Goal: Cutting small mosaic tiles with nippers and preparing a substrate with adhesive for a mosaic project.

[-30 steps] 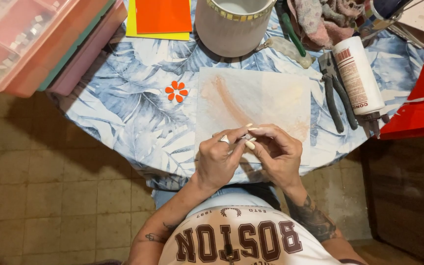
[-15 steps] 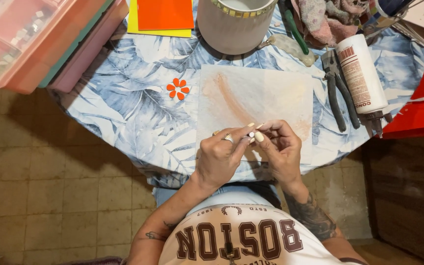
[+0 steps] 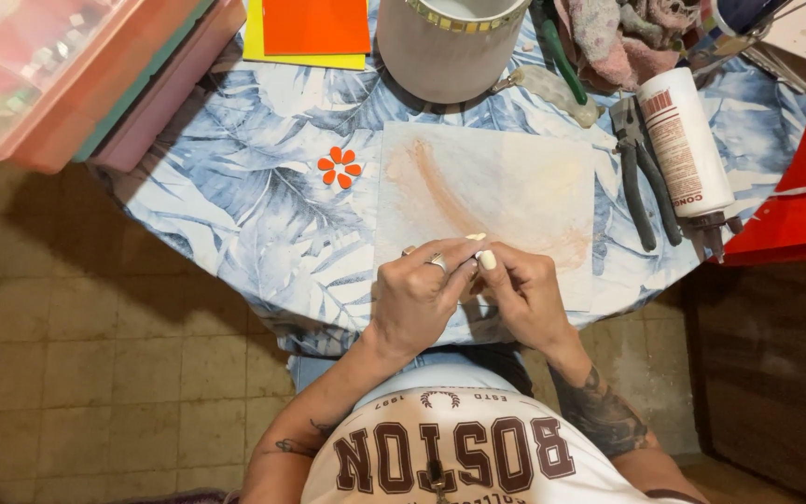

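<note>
Left hand (image 3: 417, 299) and right hand (image 3: 520, 294) pinch small hidden piece together, lower centre, over stained sheet (image 3: 515, 182); keep fingertip grip light, steady.

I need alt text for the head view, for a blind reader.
Two hands, left and right, meet fingertip to fingertip over a stained sheet on a leaf-print table. Nearby lie an orange flower, pliers, a glue bottle and a white pot.

Matt stained paper sheet (image 3: 515, 187) on printed cloth tablecloth (image 3: 235, 187); glossy plastic bottle (image 3: 685, 140); metal pliers (image 3: 646, 177).
</note>
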